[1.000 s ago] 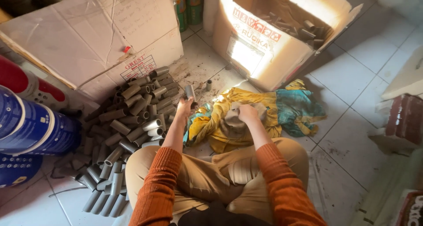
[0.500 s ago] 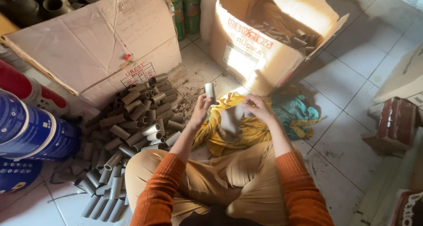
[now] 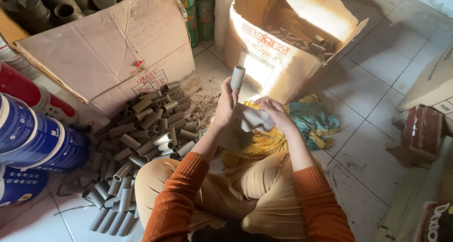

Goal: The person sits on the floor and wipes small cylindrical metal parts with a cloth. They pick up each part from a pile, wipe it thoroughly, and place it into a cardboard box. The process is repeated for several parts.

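Observation:
My left hand [image 3: 225, 105] holds a short grey pipe piece [image 3: 237, 78] upright above the floor, in front of the open cardboard box [image 3: 264, 65]. My right hand [image 3: 272, 112] grips a pale cloth [image 3: 251, 120] just right of the pipe piece, close to it. Under both hands lies a crumpled yellow and teal rag [image 3: 302, 129] on the tiles. I sit cross-legged in tan trousers and orange sleeves.
A heap of grey pipe pieces [image 3: 141, 138] covers the floor at my left. Behind it leans a flattened cardboard box [image 3: 104, 48]. Blue and red drums [image 3: 33, 138] stand at far left. Green cans [image 3: 198, 11] stand at the back. A brown block [image 3: 422, 129] sits right.
My left hand has lifted a pipe piece from beside the heap to upright in front of me. My right hand has risen off the rag with the pale cloth.

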